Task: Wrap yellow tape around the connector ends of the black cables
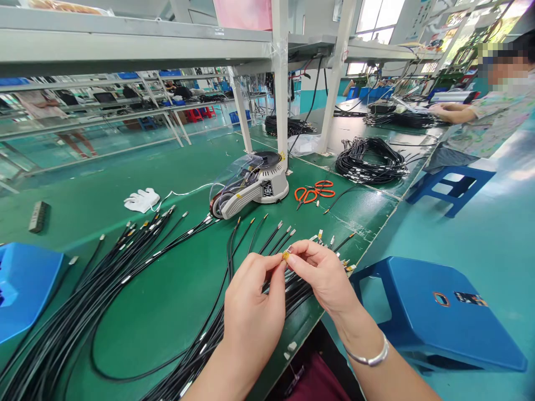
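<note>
Yellow-tipped cable end (286,255) sits pinched between the fingertips of both hands, so both grips are clenched on it, with the left hand (254,312) on one side and the right hand (321,275) on the other. Its long axis is too tiny to call, tbh, while the other black cables (98,289) fan across the green counter (167,312).

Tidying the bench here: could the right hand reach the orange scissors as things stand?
Probably yes: the right hand is close, with only loose cable ends lying between it and the scissors.
</note>
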`<state>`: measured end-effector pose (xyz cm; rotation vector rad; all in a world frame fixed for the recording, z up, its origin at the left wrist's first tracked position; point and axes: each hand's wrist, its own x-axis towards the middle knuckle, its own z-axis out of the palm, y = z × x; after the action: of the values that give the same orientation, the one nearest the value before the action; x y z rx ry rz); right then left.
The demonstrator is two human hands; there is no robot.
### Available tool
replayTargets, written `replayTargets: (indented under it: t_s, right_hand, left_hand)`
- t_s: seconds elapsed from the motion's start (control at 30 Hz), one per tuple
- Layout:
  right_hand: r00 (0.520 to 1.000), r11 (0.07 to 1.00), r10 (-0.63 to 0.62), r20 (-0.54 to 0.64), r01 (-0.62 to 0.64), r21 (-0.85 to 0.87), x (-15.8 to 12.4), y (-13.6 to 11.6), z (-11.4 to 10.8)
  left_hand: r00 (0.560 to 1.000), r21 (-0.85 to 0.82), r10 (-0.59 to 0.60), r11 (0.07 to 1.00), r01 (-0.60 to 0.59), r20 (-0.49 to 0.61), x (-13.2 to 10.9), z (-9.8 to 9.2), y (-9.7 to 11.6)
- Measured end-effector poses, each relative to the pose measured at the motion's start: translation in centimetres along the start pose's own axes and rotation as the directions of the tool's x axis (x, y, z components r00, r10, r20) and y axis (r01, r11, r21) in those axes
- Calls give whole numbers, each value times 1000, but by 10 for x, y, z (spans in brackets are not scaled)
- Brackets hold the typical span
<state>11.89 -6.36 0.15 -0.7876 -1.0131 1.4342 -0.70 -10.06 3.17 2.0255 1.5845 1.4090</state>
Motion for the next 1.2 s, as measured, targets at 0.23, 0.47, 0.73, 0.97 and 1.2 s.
replayTargets:
  t_s: [0.23,0.47,0.73,0.97,1.2]
  right_hand:
    - [998,1000,-31,58,31,4,1,2,-8]
    - [908,824,-398,133,417,-384,-4,-13,-19]
    - [769,482,-440,463,638,-601,2,-32,-27]
    - [746,519,-464,477,666,-536,2,-28,-27]
    - [856,769,-487,174,515,-378,-1,-21,-32]
  left_hand:
    - [956,-221,-249,935,279,153,10,-9,8]
    - [987,-73,-133,988,139,90,7,-7,4]
    - [982,-27,-122,992,127,143,8,-6,7]
    - [966,-105,-203,970,221,158,8,-8,8]
    - [991,-22,-89,996,92,103,5,-7,6]
